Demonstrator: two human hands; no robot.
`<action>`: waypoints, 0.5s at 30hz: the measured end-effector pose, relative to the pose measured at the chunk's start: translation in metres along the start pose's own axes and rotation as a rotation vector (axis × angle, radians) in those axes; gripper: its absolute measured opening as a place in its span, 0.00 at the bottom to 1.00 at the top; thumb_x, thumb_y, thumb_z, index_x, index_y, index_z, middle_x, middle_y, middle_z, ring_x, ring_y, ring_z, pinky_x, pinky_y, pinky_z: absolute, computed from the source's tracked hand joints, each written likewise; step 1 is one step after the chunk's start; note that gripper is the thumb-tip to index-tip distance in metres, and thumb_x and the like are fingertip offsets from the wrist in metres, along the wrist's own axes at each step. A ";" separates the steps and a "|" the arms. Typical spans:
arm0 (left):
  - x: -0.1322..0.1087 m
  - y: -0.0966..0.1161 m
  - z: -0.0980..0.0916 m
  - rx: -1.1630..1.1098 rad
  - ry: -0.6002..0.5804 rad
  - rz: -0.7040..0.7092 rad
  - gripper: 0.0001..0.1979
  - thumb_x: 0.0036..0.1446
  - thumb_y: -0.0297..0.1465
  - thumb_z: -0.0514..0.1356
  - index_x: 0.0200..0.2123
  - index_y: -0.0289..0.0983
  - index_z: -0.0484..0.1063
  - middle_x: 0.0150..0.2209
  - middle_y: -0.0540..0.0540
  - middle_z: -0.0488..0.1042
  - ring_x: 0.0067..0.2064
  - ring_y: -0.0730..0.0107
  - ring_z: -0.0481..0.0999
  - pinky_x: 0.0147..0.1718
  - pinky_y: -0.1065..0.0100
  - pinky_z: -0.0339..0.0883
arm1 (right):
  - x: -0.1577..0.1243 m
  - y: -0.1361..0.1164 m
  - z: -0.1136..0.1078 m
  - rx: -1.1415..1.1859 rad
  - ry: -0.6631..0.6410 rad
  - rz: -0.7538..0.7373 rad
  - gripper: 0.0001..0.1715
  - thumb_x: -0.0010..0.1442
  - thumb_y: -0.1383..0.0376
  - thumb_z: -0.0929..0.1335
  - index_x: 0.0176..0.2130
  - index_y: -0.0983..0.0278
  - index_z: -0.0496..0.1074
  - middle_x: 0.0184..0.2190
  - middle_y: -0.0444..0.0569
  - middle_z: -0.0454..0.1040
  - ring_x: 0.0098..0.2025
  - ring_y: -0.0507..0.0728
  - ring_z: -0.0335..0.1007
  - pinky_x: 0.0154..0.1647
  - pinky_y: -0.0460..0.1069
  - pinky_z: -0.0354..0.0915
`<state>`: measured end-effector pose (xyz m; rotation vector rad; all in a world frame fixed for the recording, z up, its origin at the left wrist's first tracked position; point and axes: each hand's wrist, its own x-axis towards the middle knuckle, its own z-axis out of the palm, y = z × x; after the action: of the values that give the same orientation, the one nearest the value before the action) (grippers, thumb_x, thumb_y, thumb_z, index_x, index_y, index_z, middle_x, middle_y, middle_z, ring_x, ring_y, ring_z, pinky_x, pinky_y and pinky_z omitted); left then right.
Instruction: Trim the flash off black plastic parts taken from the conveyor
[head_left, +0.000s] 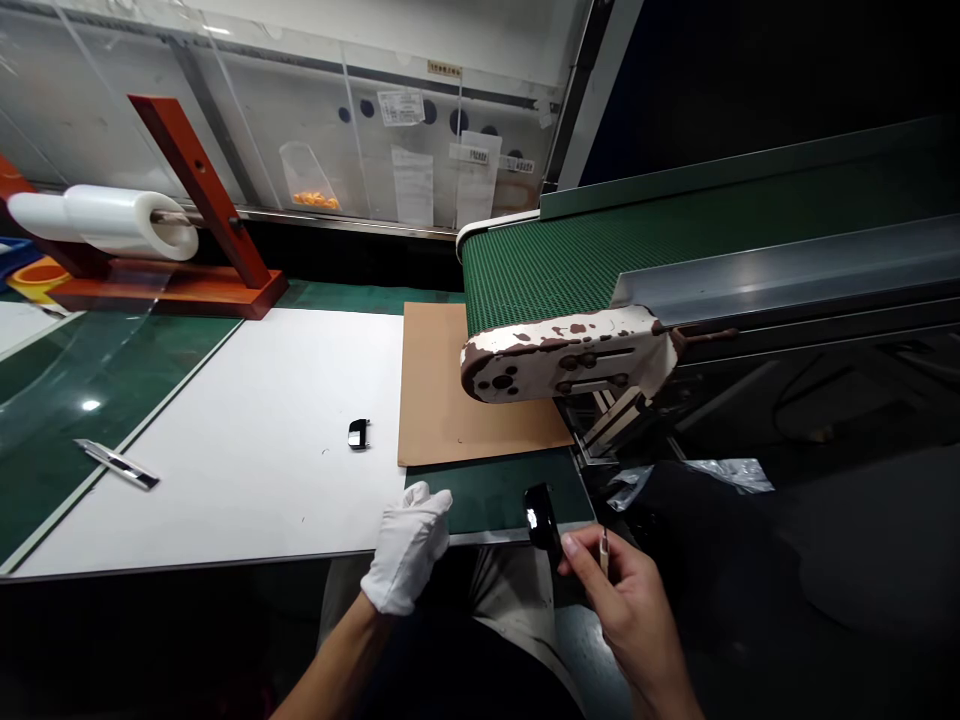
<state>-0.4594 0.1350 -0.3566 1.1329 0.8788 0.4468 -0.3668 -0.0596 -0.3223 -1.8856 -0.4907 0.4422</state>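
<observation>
My right hand (626, 600), bare, pinches the lower end of a glossy black plastic part (540, 515) between thumb and fingers, just past the front edge of the table. A thin pale stick-like piece (604, 552) pokes up between the fingers of the same hand; its kind is unclear. My left hand (409, 545) wears a white glove and is closed at the table's front edge. Whatever its curled fingers may hold is hidden. A smaller glossy black part (358, 434) with short pins on its right side lies on the white sheet (270, 400), beyond my left hand.
A cardboard sheet (480, 420) lies partly beneath the end of a green conveyor belt (540, 270). On the left rests a utility knife (118, 464). Behind it, a roll of clear film (131, 220) hangs on a reddish wooden stand (202, 180). Clear panels (315, 110) close off the back.
</observation>
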 end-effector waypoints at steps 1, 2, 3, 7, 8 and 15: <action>-0.001 0.001 0.000 -0.062 -0.022 -0.039 0.25 0.47 0.40 0.64 0.24 0.42 0.45 0.17 0.62 0.45 0.16 0.82 0.45 0.14 0.77 0.45 | 0.000 0.000 0.000 0.005 0.000 0.001 0.21 0.60 0.48 0.66 0.26 0.62 0.70 0.23 0.44 0.69 0.28 0.54 0.64 0.31 0.47 0.60; -0.001 0.001 0.000 -0.119 -0.042 -0.075 0.27 0.46 0.40 0.65 0.25 0.42 0.43 0.17 0.63 0.44 0.15 0.82 0.43 0.13 0.77 0.44 | 0.000 0.000 0.000 0.009 -0.001 0.002 0.21 0.59 0.48 0.66 0.26 0.62 0.70 0.23 0.44 0.69 0.28 0.54 0.64 0.31 0.47 0.60; -0.001 0.001 0.001 -0.164 -0.059 -0.107 0.29 0.44 0.39 0.66 0.25 0.42 0.42 0.16 0.63 0.42 0.14 0.82 0.42 0.12 0.78 0.43 | 0.000 0.000 0.001 0.011 -0.001 0.001 0.21 0.59 0.48 0.67 0.26 0.62 0.71 0.23 0.44 0.70 0.28 0.54 0.64 0.31 0.47 0.61; 0.004 -0.002 0.001 -0.251 -0.117 -0.207 0.33 0.39 0.37 0.68 0.25 0.43 0.40 0.16 0.65 0.40 0.13 0.83 0.40 0.09 0.79 0.41 | -0.001 -0.004 0.003 0.000 0.017 -0.011 0.21 0.59 0.49 0.67 0.26 0.62 0.71 0.22 0.44 0.70 0.26 0.53 0.64 0.29 0.47 0.60; 0.006 -0.004 0.000 -0.256 -0.135 -0.222 0.33 0.38 0.36 0.68 0.25 0.43 0.39 0.16 0.65 0.40 0.13 0.83 0.39 0.09 0.79 0.40 | -0.001 -0.006 0.004 -0.003 0.027 -0.012 0.21 0.59 0.49 0.67 0.25 0.62 0.71 0.22 0.44 0.70 0.26 0.53 0.63 0.29 0.47 0.59; -0.001 0.006 -0.003 -0.114 -0.261 -0.171 0.21 0.44 0.34 0.67 0.24 0.40 0.52 0.16 0.63 0.49 0.15 0.82 0.48 0.13 0.79 0.46 | -0.002 -0.007 0.008 -0.063 0.056 -0.068 0.22 0.60 0.49 0.65 0.26 0.62 0.70 0.21 0.45 0.71 0.24 0.55 0.65 0.25 0.48 0.60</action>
<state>-0.4613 0.1382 -0.3508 0.9767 0.7055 0.1996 -0.3733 -0.0520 -0.3179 -1.9302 -0.5357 0.3315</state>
